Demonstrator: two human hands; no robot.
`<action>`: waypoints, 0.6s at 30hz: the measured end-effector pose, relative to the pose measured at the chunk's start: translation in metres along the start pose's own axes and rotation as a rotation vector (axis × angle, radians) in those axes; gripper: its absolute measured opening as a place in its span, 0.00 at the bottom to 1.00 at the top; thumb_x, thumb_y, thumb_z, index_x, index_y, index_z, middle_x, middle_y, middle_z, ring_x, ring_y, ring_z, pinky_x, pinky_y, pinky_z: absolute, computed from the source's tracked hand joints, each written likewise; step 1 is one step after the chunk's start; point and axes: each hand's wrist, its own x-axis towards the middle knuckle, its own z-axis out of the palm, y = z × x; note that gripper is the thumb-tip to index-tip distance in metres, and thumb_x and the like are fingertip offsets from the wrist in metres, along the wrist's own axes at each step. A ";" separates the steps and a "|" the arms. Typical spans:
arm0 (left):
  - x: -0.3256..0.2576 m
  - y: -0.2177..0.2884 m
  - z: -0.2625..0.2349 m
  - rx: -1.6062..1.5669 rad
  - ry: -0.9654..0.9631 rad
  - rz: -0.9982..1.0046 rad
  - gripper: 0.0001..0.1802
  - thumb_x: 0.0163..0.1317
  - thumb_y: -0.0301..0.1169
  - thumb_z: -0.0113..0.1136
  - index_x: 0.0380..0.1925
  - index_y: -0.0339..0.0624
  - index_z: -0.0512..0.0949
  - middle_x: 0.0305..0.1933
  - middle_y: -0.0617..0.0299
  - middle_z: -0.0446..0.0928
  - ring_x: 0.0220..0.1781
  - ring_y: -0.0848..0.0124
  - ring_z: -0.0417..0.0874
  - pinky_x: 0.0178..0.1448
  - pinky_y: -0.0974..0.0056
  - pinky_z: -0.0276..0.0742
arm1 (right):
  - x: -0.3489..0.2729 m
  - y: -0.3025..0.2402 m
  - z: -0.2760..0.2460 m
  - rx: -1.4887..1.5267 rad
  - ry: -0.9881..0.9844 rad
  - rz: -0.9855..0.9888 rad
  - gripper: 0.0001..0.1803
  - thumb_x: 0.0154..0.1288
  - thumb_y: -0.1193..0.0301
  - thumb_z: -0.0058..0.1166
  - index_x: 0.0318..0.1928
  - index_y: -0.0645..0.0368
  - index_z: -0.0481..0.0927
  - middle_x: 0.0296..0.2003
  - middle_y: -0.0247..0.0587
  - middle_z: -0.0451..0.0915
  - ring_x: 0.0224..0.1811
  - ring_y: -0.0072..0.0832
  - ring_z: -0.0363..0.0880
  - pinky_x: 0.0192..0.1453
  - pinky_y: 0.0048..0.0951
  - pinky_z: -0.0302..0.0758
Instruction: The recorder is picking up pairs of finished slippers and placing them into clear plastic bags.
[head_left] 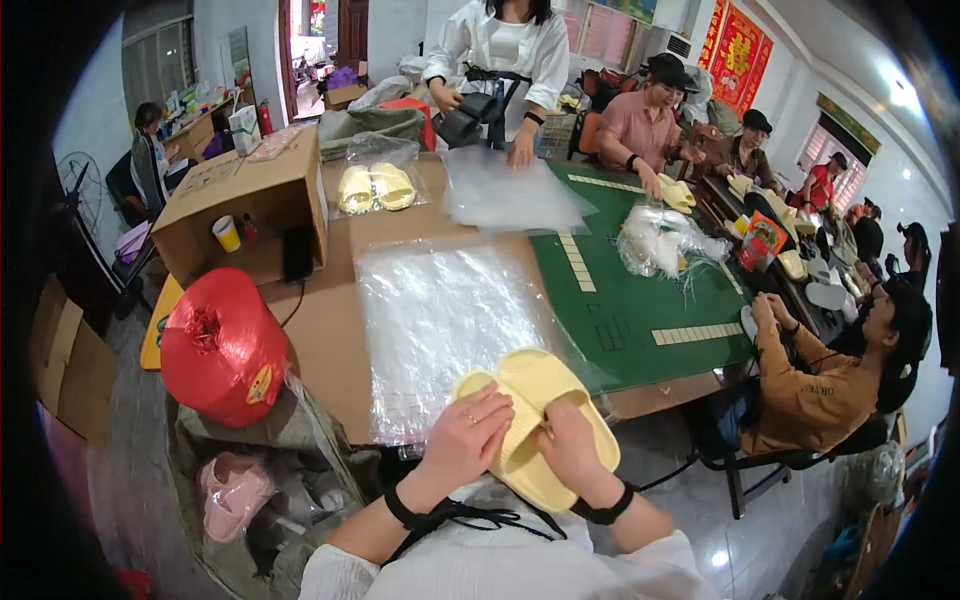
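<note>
Both hands (520,440) — smooth, chunky yellow foam slippers (540,420)

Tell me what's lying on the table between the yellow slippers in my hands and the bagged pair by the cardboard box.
In the head view, a stack of clear plastic bags lies between the held yellow slippers and the bagged pair.
</note>
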 end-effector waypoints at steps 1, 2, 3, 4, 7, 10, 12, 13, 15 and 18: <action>0.001 0.002 0.000 -0.043 -0.020 -0.027 0.10 0.58 0.22 0.65 0.40 0.40 0.85 0.49 0.57 0.84 0.57 0.55 0.83 0.59 0.56 0.79 | 0.008 -0.003 0.007 0.022 0.019 0.021 0.12 0.56 0.75 0.58 0.39 0.62 0.70 0.34 0.53 0.73 0.40 0.53 0.74 0.41 0.48 0.72; 0.001 0.002 0.000 -0.039 -0.019 -0.022 0.10 0.58 0.22 0.65 0.40 0.40 0.85 0.49 0.57 0.84 0.57 0.55 0.83 0.59 0.56 0.79 | 0.016 -0.005 0.014 0.044 0.038 0.041 0.12 0.56 0.75 0.58 0.38 0.63 0.70 0.34 0.54 0.73 0.40 0.54 0.74 0.41 0.48 0.72; 0.000 0.001 -0.001 -0.056 -0.036 -0.025 0.10 0.58 0.22 0.65 0.41 0.40 0.85 0.49 0.56 0.84 0.57 0.55 0.83 0.60 0.56 0.79 | 0.024 -0.005 0.024 0.052 0.039 0.033 0.12 0.56 0.75 0.58 0.38 0.63 0.70 0.34 0.54 0.73 0.40 0.54 0.74 0.41 0.48 0.72; 0.000 0.001 -0.002 -0.080 -0.054 -0.021 0.10 0.59 0.22 0.64 0.41 0.40 0.85 0.50 0.56 0.84 0.57 0.56 0.84 0.61 0.56 0.79 | 0.032 -0.001 0.033 0.036 0.057 0.003 0.11 0.57 0.75 0.56 0.39 0.63 0.70 0.34 0.55 0.73 0.39 0.54 0.74 0.41 0.48 0.72; 0.002 0.004 -0.003 -0.157 -0.076 -0.037 0.10 0.59 0.22 0.64 0.42 0.39 0.85 0.50 0.55 0.85 0.57 0.56 0.84 0.61 0.56 0.79 | 0.067 0.028 0.080 -0.036 0.129 -0.030 0.09 0.60 0.75 0.53 0.41 0.63 0.71 0.34 0.55 0.73 0.40 0.52 0.75 0.42 0.46 0.72; 0.003 0.003 -0.009 -0.202 -0.074 -0.047 0.10 0.59 0.21 0.64 0.41 0.38 0.86 0.48 0.54 0.85 0.56 0.56 0.84 0.60 0.56 0.80 | 0.109 0.019 0.104 -0.203 0.182 -0.065 0.09 0.63 0.76 0.48 0.44 0.64 0.72 0.37 0.53 0.74 0.42 0.47 0.75 0.47 0.40 0.73; 0.005 0.005 -0.015 -0.152 -0.060 -0.051 0.10 0.58 0.21 0.65 0.40 0.38 0.86 0.48 0.54 0.85 0.56 0.56 0.84 0.59 0.56 0.80 | 0.141 0.022 0.127 -0.320 0.228 0.100 0.12 0.62 0.71 0.52 0.44 0.65 0.72 0.39 0.52 0.74 0.44 0.45 0.74 0.50 0.40 0.72; 0.005 0.003 -0.017 -0.162 -0.069 -0.040 0.09 0.57 0.21 0.66 0.39 0.37 0.85 0.47 0.54 0.85 0.55 0.55 0.84 0.60 0.55 0.80 | 0.153 0.019 0.129 -0.318 0.237 0.108 0.12 0.62 0.71 0.52 0.44 0.65 0.72 0.39 0.52 0.74 0.44 0.45 0.74 0.50 0.40 0.72; 0.004 0.001 -0.022 -0.118 -0.073 -0.032 0.09 0.57 0.21 0.66 0.39 0.37 0.85 0.47 0.54 0.85 0.56 0.55 0.84 0.60 0.55 0.79 | 0.172 0.013 0.132 -0.297 0.318 0.123 0.19 0.63 0.63 0.56 0.45 0.66 0.72 0.41 0.52 0.74 0.45 0.46 0.74 0.52 0.44 0.71; 0.001 -0.007 -0.029 -0.060 -0.064 -0.042 0.10 0.56 0.21 0.66 0.38 0.39 0.86 0.48 0.55 0.85 0.56 0.54 0.83 0.61 0.54 0.78 | 0.179 0.003 0.134 -0.110 0.281 0.200 0.28 0.60 0.56 0.61 0.47 0.68 0.69 0.43 0.59 0.72 0.49 0.53 0.71 0.53 0.52 0.69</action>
